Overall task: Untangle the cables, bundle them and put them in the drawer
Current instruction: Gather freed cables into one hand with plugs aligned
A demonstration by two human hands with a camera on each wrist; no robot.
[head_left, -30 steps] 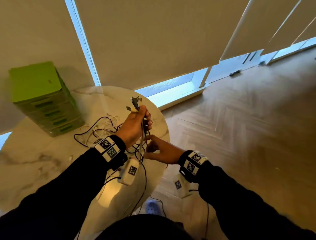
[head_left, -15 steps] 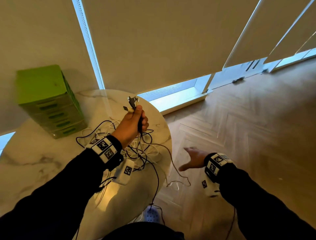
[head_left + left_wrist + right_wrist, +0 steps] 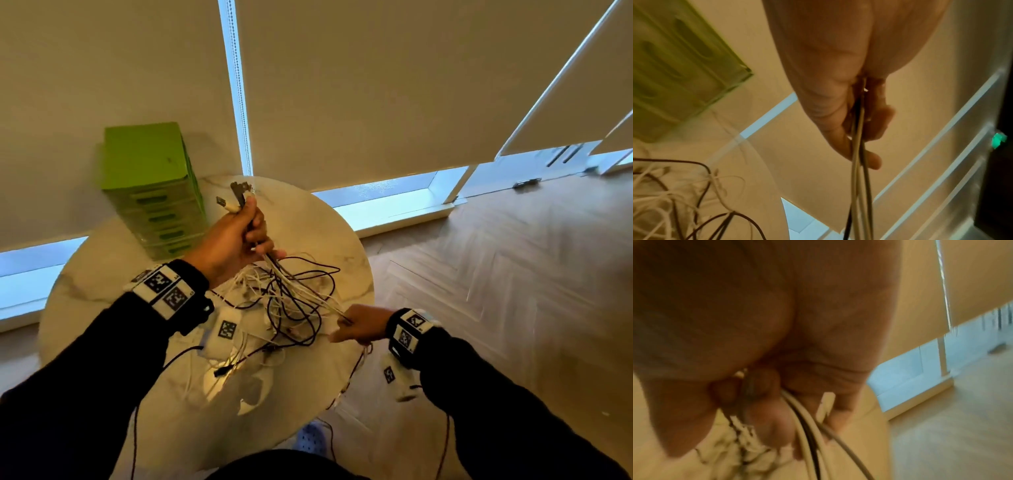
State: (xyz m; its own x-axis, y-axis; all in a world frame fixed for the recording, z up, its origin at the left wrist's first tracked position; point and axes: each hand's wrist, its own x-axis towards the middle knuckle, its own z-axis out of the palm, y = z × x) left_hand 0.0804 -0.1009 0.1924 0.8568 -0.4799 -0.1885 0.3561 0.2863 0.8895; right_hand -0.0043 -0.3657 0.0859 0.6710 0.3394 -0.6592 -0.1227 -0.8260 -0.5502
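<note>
Left hand point(image 3: 236, 236) grips cable plugs, right hand point(image 3: 359, 328) clasps several strands; pulling risks tightening the tangle point(image 3: 291, 301) or dragging cables off the table point(image 3: 113, 274).

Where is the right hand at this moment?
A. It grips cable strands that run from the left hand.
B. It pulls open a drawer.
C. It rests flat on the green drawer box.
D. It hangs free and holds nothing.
A: the right hand has its fingers curled round white and black cable strands that stretch up to the raised left hand, near the edge of the round marble table.
</note>
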